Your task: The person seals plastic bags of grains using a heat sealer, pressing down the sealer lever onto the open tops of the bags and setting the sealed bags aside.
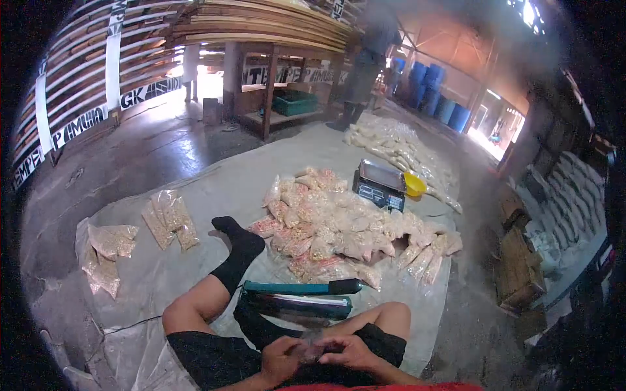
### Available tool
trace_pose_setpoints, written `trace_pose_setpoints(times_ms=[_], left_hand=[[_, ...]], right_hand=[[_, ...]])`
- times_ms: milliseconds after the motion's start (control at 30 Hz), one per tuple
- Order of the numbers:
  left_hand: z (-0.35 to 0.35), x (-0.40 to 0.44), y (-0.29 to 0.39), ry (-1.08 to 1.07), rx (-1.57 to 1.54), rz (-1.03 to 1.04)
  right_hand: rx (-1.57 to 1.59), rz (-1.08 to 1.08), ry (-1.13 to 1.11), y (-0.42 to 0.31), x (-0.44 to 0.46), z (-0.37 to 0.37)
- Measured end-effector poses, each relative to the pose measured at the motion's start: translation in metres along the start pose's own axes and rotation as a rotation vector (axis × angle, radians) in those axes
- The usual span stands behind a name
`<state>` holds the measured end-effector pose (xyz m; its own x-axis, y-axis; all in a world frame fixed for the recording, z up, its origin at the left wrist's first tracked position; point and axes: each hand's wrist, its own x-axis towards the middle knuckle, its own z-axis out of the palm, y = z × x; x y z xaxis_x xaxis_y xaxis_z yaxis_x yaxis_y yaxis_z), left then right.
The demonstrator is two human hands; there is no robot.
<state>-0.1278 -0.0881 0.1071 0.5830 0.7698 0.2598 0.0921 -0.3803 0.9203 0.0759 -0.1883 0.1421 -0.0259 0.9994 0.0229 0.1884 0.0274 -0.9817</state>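
clear plastic (311, 347), blurred, sits over the lap between the left hand (282, 360) and right hand (352, 352), whose fingers seem to pinch it. a teal sealer (297, 306) lies ahead. heaped bags (326, 218) beyond look already filled; separate bags (156, 221) lie leftward; which are sealed, i cannot tell.

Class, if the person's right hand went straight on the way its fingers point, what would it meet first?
The right hand would probably meet the small blurred item in between, then the left hand; depth and contact are unclear.
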Motion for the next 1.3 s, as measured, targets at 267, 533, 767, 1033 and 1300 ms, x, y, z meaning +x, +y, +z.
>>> trace_pose_setpoints(times_ms=[267, 533, 767, 1033, 1300], left_hand=[[-0.005, 0.005, 0.014, 0.092, -0.045, -0.054], [-0.005, 0.008, 0.009, 0.118, -0.184, -0.155], [-0.006, 0.009, 0.017, 0.211, 0.014, -0.016], [-0.010, 0.041, 0.027, 0.231, -0.141, -0.260], [-0.001, 0.046, -0.018, 0.178, -0.186, -0.364]], right_hand=[[0.212, 0.283, 0.356, 0.007, 0.003, 0.006], [0.015, 0.240, 0.295, 0.010, 0.001, 0.001], [-0.110, 0.298, 0.355, -0.004, 0.000, 0.002], [0.011, 0.305, 0.412, -0.009, 0.015, -0.003], [0.026, 0.289, 0.408, 0.030, 0.025, -0.011]])
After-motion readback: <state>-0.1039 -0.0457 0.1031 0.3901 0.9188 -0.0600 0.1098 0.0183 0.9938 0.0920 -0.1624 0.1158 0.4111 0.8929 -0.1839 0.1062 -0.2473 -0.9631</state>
